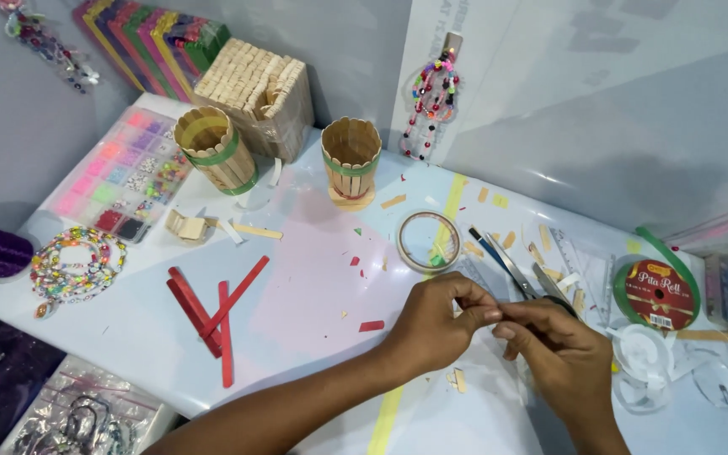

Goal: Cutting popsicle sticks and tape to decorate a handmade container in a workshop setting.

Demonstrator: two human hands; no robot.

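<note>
My left hand and my right hand meet at the fingertips low on the right of the table. Together they pinch something very small that I cannot make out. Both sets of fingers are closed. A pair of scissors with grey blades lies just beyond the hands, partly hidden by my right hand. A clear tape roll sits a little above my left hand. Several red wooden sticks lie crossed to the left.
Two cups built of wooden sticks with green bands stand at the back. A bundle of plain sticks, a bead box, bead bracelets, a green ribbon roll and stick scraps surround them.
</note>
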